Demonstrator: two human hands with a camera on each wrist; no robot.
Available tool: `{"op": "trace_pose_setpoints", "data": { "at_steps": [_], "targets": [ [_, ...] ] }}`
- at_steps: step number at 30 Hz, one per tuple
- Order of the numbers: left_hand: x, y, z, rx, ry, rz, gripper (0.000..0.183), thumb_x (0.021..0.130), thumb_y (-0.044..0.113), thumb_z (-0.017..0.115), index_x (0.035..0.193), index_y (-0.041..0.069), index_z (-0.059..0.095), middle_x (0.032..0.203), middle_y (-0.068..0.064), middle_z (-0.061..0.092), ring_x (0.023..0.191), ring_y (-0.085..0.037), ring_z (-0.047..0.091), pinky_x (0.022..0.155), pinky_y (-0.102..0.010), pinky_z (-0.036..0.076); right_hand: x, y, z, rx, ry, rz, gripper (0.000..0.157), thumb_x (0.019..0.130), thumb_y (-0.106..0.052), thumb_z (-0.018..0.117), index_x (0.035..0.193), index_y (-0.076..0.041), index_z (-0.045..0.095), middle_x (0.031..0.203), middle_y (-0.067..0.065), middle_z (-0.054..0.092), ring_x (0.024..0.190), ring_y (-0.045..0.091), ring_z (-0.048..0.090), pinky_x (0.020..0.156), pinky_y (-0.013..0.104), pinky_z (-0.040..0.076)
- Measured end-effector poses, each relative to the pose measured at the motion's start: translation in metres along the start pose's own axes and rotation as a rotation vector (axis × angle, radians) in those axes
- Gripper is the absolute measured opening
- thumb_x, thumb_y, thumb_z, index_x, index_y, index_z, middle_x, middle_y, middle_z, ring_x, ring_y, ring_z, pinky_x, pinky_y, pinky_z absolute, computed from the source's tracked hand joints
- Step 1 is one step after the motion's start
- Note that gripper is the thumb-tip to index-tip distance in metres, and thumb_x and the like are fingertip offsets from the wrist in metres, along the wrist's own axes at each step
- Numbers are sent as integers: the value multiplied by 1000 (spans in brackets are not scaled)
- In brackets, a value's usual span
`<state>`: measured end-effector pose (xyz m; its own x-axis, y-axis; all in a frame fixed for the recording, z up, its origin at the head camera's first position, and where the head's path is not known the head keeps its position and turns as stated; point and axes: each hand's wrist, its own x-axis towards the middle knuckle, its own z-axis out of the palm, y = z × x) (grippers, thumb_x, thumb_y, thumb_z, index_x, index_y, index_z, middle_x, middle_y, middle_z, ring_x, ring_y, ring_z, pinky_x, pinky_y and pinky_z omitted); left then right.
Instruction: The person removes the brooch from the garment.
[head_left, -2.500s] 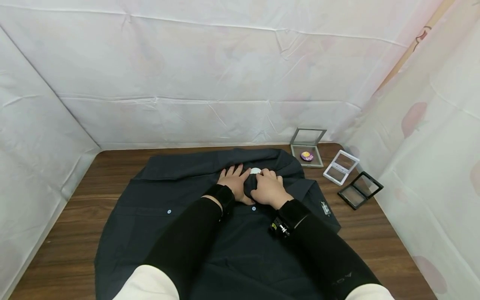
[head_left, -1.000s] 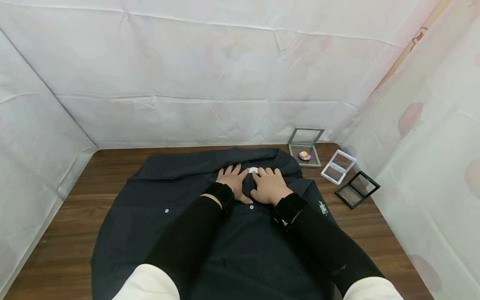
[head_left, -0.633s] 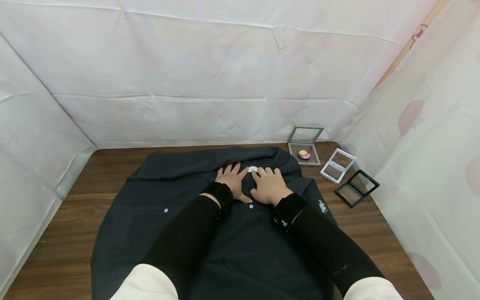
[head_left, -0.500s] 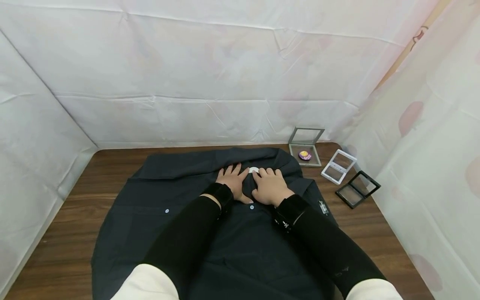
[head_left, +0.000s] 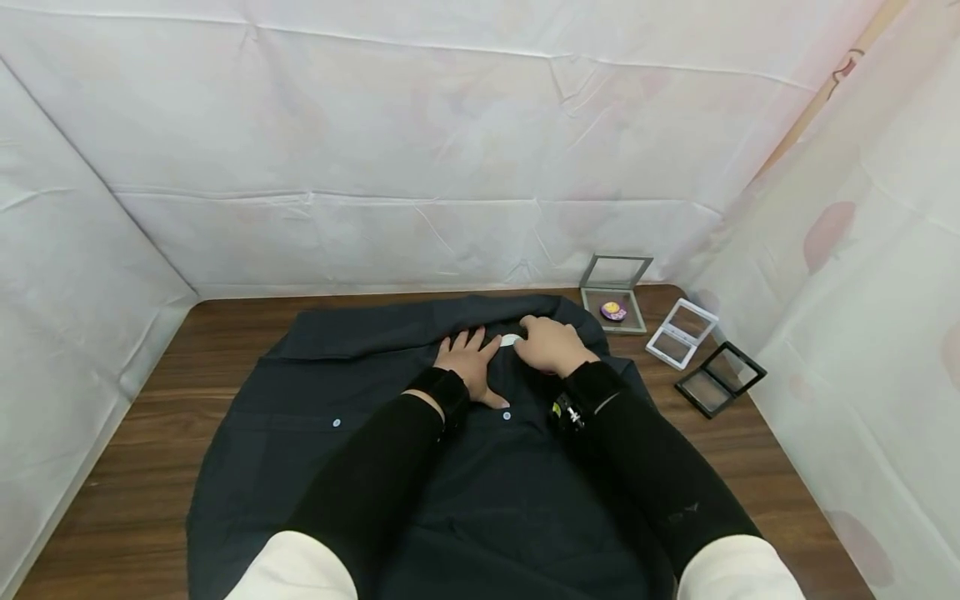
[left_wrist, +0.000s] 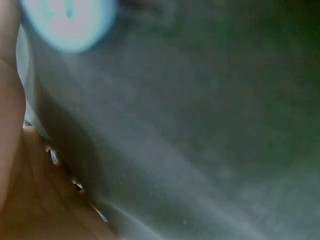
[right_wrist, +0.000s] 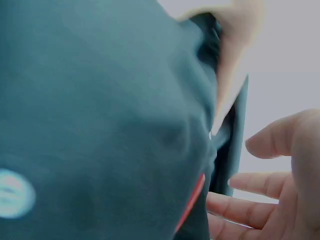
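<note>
A dark button-up shirt point(head_left: 285, 483) lies spread over the table, with a pale button point(head_left: 507, 415) near its collar. My left hand point(head_left: 467, 367) rests on the shirt left of the collar, fingers spread. At the collar's right side, my right hand point(head_left: 553, 343) touches the dark cloth. In the right wrist view its thumb point(right_wrist: 272, 139) and fingers stand apart, with no held thing visible between them. A white label point(head_left: 511, 340) shows between the hands. The left wrist view has the left hand's skin point(left_wrist: 45, 195) beside dark cloth and a blurred button point(left_wrist: 70, 22).
At the back right, a grey-framed case point(head_left: 635, 318) holds a small purple and yellow item point(head_left: 612, 311). A white-framed case point(head_left: 681, 335) and a black-framed case point(head_left: 705, 393) lie nearby. White patterned fabric point(head_left: 375, 150) surrounds the brown wooden table point(head_left: 150, 467).
My right hand has moved away from me and slightly right, from beside the button up to the collar. More of the dark shirt front shows between the hands. The left hand stays in place.
</note>
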<state>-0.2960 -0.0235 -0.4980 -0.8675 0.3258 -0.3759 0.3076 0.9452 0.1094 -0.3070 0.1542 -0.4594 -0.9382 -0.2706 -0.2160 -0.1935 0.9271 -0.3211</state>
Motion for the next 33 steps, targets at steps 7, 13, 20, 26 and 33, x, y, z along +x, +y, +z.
{"op": "trace_pose_setpoints", "data": {
  "at_steps": [7, 13, 20, 26, 33],
  "targets": [
    [-4, 0, -1, -18, -2, 17, 124, 74, 81, 73, 167, 34, 5, 173, -4, -1, 158, -33, 0, 123, -59, 7, 30, 22, -10, 289, -67, 32, 32, 109, -23, 49, 111, 0, 71, 85, 9, 60, 67, 21, 52, 71, 38, 45],
    [-8, 1, -4, -24, 1, 19, 126, 73, 81, 73, 167, 34, 4, 173, -4, -1, 158, -33, 0, 123, -59, 6, 40, 30, -12, 421, -112, -1, 29, 106, -14, 53, 112, 1, 76, 121, 15, 68, 87, 22, 64, 74, 34, 47],
    [-9, 0, -3, -18, 14, 23, 124, 74, 80, 72, 167, 33, 4, 173, -4, 0, 158, -32, 0, 123, -58, 7, 45, 29, -9, 448, -127, 35, 26, 104, -12, 57, 118, 1, 74, 113, 14, 68, 85, 23, 60, 73, 33, 46],
    [-5, 0, 0, -24, 12, 19, 130, 72, 82, 73, 167, 30, 2, 173, -4, -1, 158, -31, -1, 124, -58, 7, 45, 31, -9, 471, -143, 47, 21, 101, -10, 62, 115, 0, 75, 113, 13, 68, 90, 23, 61, 78, 33, 49],
    [-16, 0, -6, -25, 21, 14, 128, 74, 82, 72, 168, 24, 7, 173, -5, 1, 158, -31, 2, 124, -56, 8, 44, 35, -9, 508, -146, 15, 20, 100, -7, 67, 116, 2, 74, 111, 13, 69, 91, 23, 63, 82, 34, 51]
  ]
}}
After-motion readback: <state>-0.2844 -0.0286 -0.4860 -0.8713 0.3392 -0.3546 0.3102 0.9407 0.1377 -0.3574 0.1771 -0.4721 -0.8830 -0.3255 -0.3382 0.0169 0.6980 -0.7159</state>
